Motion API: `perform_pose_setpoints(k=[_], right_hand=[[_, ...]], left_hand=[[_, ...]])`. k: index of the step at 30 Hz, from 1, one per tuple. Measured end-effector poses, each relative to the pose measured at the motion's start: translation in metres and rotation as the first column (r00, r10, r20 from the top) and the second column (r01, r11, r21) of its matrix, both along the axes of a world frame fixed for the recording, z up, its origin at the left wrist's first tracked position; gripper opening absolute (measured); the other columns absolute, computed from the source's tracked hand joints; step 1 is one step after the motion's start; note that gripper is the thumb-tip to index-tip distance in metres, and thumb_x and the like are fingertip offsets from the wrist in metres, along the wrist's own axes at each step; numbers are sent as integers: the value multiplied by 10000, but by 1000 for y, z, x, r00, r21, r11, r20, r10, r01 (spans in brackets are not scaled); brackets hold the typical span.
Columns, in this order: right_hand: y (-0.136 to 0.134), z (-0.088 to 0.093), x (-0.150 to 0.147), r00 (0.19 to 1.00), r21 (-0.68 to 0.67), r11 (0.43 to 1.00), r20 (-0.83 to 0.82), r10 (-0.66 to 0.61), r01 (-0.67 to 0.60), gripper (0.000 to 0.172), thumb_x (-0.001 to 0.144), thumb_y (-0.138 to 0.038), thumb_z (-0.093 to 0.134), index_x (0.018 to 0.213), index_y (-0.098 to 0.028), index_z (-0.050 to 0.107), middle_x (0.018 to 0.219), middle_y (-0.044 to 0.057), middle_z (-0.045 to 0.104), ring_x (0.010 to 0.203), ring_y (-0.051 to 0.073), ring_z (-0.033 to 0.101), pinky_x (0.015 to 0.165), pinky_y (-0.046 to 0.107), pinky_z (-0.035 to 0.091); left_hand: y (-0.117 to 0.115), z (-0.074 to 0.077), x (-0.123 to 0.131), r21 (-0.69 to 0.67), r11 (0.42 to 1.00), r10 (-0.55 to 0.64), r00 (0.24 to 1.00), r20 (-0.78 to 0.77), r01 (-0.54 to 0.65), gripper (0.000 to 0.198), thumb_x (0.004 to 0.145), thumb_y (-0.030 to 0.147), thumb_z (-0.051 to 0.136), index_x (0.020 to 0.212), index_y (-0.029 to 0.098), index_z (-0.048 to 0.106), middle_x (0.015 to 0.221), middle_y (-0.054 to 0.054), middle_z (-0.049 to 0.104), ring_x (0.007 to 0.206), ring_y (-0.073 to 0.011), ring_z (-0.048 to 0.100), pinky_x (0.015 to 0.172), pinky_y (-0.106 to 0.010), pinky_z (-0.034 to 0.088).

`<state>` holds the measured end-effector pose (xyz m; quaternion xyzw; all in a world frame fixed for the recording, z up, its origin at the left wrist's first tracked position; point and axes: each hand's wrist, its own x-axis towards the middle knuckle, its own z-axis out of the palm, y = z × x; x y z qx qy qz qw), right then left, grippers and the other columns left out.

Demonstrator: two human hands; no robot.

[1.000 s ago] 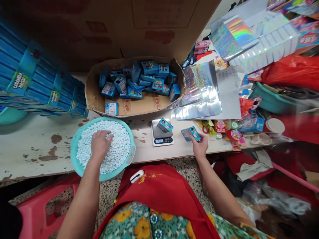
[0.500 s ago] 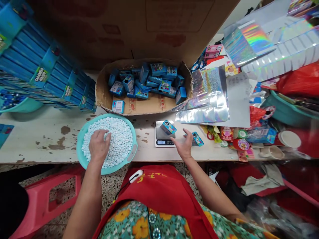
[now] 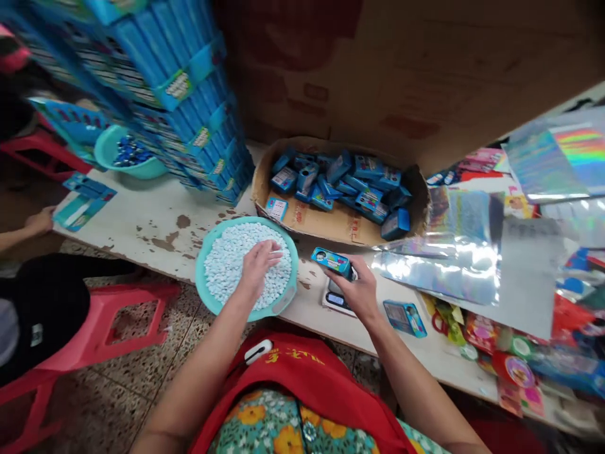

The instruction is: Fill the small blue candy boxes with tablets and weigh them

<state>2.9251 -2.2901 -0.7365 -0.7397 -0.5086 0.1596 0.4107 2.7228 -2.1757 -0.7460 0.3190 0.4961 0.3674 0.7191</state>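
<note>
My right hand (image 3: pixel 360 287) is closed around a small blue candy box (image 3: pixel 331 261), lifted and tilted above the small digital scale (image 3: pixel 336 301). The hand and box cover much of the scale's plate; its lit display shows. Over the turquoise bowl (image 3: pixel 200 277) of small white candies (image 3: pixel 236 261) is my left hand (image 3: pixel 259 268), its fingers loosely bent and a little apart. Whether any candies lie in its palm, I cannot tell. Another blue box (image 3: pixel 405 317) lies on the table right of the scale.
Behind the scale stands a low cardboard tray (image 3: pixel 326 228) with several blue boxes. Tall blue stacks (image 3: pixel 189 120) rise at left, near a second bowl (image 3: pixel 154 169). Shiny sheets (image 3: pixel 444 252) lie at right. Another person's hand (image 3: pixel 41 221) touches the table's left end.
My right hand has taken hold of the blue box on the scale and raised it. My left hand stays over the white candies with its fingers turned rightward. The view has swung left.
</note>
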Motion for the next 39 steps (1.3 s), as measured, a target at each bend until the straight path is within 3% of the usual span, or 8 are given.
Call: perform_pose_setpoints(k=[7,11,19,22,25,29,33,39], right_hand=[[76,5,-79,915,-164,923,156,373,-348,305,778,-417,702,1013,-230,654,898,48,662,850,227,597,740,343,436],[90,-2,-94,905,-222,918,207,373,-328,318,789,-435,686,1024,-225,645,911,53,649,861,229,585,732,330,415],[90,2,-92,951,-224,929,25,308,-295,327,744,-434,726,954,-195,651,854,44,615,805,209,575,733,320,425],[76,-3,-79,945,-184,949,-253,207,-257,358,710,-401,753,985,-209,628,902,25,639,836,197,594,771,315,452],[45,-10,-53,889,-190,971,-456,46,-148,422,672,-377,771,1021,-218,597,940,15,662,832,191,610,773,319,476],[-11,-24,-5,872,-236,960,-427,-239,147,456,647,-417,774,1012,-203,605,871,20,669,765,191,604,716,320,479],[-53,-50,41,855,-238,903,-304,-420,358,464,628,-468,765,964,-186,613,828,22,661,735,189,591,700,326,473],[-77,-79,70,837,-212,898,-329,-437,385,587,613,-475,772,1084,-185,575,1068,84,659,964,234,617,854,402,490]], left_hand=[[36,3,-3,-409,893,332,889,315,-189,333,848,434,545,803,116,636,813,-89,667,776,-179,650,790,-306,491],[49,-10,-18,-484,831,470,812,346,-274,200,834,308,562,766,126,606,752,-54,639,704,-156,636,741,-293,502],[53,-11,-16,-556,795,445,856,265,-241,54,791,172,574,783,123,595,722,-47,613,641,-131,597,604,-247,480],[52,-11,-18,-461,852,377,902,210,-249,52,762,173,599,793,133,607,706,-27,591,610,-107,563,602,-234,463],[53,-14,-29,-3,987,161,986,-41,-161,169,769,316,626,831,160,645,764,-34,618,746,-148,591,773,-299,480],[57,-29,-46,480,824,43,812,-582,300,309,743,383,650,978,184,676,1084,-79,642,1117,-242,528,1060,-404,333],[49,-41,-54,430,841,78,715,-695,327,390,786,446,586,1078,195,652,1152,-88,618,1089,-244,558,967,-395,426],[34,-47,-58,311,917,23,744,-668,251,382,725,478,644,995,210,685,1045,-56,670,916,-215,619,863,-351,480]])
